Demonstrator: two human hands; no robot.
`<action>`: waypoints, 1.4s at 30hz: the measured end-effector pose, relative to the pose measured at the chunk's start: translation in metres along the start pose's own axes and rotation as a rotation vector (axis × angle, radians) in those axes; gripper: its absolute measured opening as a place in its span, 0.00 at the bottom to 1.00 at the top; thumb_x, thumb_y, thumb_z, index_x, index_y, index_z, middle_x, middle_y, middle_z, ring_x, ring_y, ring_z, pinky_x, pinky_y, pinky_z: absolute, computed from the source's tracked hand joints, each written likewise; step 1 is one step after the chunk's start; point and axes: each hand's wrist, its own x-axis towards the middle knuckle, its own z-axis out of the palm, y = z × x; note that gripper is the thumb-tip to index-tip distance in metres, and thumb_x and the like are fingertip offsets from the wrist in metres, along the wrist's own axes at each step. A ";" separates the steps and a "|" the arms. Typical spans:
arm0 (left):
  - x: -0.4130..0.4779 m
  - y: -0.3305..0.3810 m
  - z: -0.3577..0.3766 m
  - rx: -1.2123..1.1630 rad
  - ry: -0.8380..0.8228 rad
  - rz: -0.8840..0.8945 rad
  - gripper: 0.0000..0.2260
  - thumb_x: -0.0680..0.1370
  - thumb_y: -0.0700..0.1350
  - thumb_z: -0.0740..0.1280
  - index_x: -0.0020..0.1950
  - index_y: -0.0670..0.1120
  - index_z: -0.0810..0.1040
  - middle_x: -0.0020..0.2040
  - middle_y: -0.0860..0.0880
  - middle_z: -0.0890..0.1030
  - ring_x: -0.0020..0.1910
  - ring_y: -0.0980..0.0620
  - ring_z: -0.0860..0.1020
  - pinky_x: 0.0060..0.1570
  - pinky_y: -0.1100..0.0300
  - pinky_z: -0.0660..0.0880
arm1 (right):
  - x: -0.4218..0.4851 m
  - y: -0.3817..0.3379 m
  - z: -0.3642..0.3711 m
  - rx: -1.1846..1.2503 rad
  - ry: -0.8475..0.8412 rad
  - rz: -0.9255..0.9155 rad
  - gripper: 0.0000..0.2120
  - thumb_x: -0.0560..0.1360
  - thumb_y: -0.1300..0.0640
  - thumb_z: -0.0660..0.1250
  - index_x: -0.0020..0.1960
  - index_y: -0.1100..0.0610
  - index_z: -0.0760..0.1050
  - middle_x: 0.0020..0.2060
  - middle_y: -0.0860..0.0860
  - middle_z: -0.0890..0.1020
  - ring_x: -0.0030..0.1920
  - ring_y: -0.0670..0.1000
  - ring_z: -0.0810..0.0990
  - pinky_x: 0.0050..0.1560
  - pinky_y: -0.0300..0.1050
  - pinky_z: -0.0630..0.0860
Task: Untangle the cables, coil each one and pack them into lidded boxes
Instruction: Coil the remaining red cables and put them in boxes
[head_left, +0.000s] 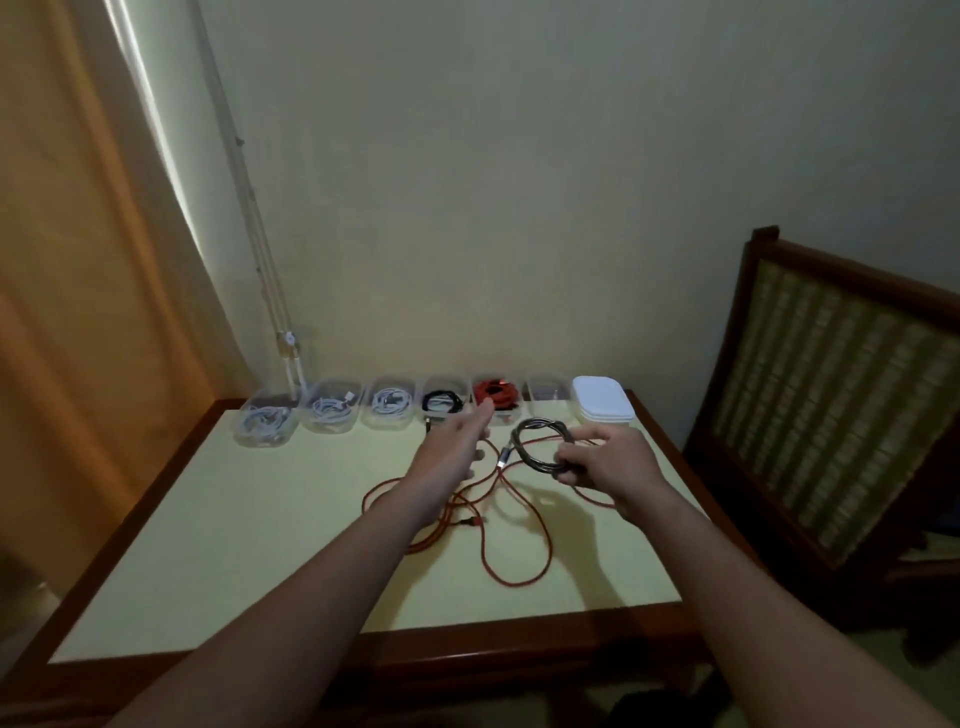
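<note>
Left hand (457, 441) flat and empty; right hand (608, 462) pinching the coiled grey cable (515, 439) above the table (260, 519).

I grip one side of the coil so its loops can't spring apart. Five filled boxes (389, 405) line the far edge, so my straight-fingered left hand is probably heading for the empty box (545, 397) beside the stacked lids (602, 402). The red cable (484, 545) sprawls underneath, not yet coiled.

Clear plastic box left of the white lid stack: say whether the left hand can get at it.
Likely yes. The left hand is open, empty and stretched out close by; the clear plastic box has no lid, and nothing stands between them.
</note>
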 end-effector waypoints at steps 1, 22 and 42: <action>0.012 -0.011 0.000 0.110 0.025 0.027 0.29 0.76 0.71 0.59 0.67 0.52 0.76 0.62 0.53 0.79 0.60 0.51 0.77 0.64 0.47 0.73 | 0.017 0.008 -0.005 -0.033 0.022 0.013 0.08 0.71 0.70 0.74 0.49 0.65 0.81 0.41 0.63 0.85 0.33 0.55 0.85 0.39 0.46 0.84; 0.167 -0.216 0.014 1.048 0.145 0.370 0.36 0.77 0.69 0.58 0.76 0.45 0.70 0.75 0.47 0.70 0.76 0.45 0.65 0.75 0.52 0.51 | 0.347 0.084 -0.002 -0.491 0.196 -0.039 0.03 0.69 0.57 0.74 0.38 0.56 0.84 0.35 0.53 0.86 0.43 0.57 0.86 0.52 0.59 0.83; 0.173 -0.218 0.008 0.923 0.165 0.440 0.37 0.73 0.63 0.59 0.77 0.45 0.68 0.79 0.47 0.64 0.79 0.49 0.57 0.78 0.54 0.48 | 0.285 0.101 0.050 -0.875 0.165 -0.561 0.11 0.75 0.66 0.67 0.52 0.57 0.85 0.44 0.55 0.87 0.45 0.58 0.83 0.48 0.48 0.78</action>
